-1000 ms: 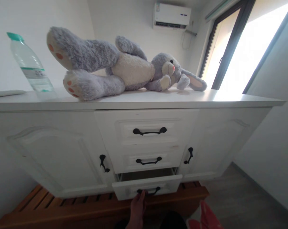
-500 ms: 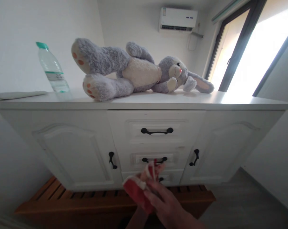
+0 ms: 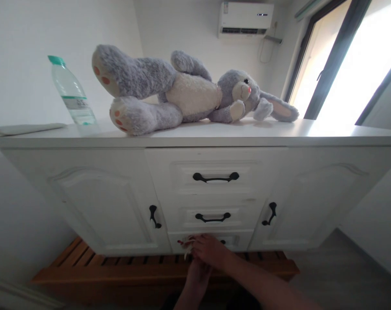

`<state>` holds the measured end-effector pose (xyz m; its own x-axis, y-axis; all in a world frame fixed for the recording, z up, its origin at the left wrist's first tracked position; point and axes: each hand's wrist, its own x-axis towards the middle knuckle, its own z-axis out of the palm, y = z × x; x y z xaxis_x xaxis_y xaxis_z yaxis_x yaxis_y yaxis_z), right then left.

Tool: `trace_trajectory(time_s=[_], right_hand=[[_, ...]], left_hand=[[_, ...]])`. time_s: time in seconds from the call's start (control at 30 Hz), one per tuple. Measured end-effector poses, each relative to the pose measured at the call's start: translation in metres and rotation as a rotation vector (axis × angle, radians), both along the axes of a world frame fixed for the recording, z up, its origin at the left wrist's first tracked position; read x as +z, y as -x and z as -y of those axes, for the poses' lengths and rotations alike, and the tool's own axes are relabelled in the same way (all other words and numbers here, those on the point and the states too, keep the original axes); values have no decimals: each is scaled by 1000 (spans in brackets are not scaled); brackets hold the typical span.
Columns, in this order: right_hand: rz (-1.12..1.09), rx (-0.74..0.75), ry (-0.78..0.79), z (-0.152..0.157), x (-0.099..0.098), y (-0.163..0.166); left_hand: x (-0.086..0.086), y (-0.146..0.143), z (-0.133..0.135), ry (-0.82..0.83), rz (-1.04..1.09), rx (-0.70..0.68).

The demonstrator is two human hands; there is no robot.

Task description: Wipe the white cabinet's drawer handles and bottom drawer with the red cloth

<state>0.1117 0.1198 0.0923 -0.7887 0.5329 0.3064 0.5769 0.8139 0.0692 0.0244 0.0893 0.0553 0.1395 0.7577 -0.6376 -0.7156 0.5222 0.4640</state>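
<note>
Hands: both hands met low at the front of the white cabinet (image 3: 85,193), against its bottom drawer (image 3: 237,241).
Right hand: the right hand (image 3: 210,249) came in from the lower right and lay curled over a scrap of red and white cloth (image 3: 186,246), fingers bent and pressing it toward the drawer front; it looked like a grasp, though the fingers hid most of the cloth.
Left hand: the left hand (image 3: 197,273) rose from below, just under the right one and touching it; whether it was clenched, loose or gripping anything, I cannot tell.
Cloth position: the cloth sat at the left end of the drawer face, peeking out beyond the right hand's fingertips, directly ahead of both hands; the right hand was on it, the left just beneath.
Drawer axis: the drawer ran left to right, its long axis across the line of the forearms, and it appeared shut or nearly so; its handle was mostly covered by the right hand.
Above the hands: a middle drawer handle (image 3: 212,218) and a top drawer handle (image 3: 215,177), both black, both well clear of the fingers.
Cabinet top: a grey plush rabbit (image 3: 182,92) lay on its side, with a water bottle (image 3: 70,92) to its left.
Below: a slatted wooden platform (image 3: 117,269) under the cabinet.
</note>
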Motion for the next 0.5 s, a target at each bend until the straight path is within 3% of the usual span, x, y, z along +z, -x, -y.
trace_trajectory(time_s=[0.17, 0.3, 0.4, 0.5], right_hand=[[-48, -93, -142, 28, 9, -109], [-14, -229, -280, 45, -6, -181], [5, -316, -306, 52, -28, -201], [11, -323, -260, 53, -57, -193]], left_hand=[[5, -22, 15, 7, 133, -69], [8, -32, 12, 40, 147, -54], [6, -31, 10, 47, 154, -34], [6, -29, 9, 48, 167, -21]])
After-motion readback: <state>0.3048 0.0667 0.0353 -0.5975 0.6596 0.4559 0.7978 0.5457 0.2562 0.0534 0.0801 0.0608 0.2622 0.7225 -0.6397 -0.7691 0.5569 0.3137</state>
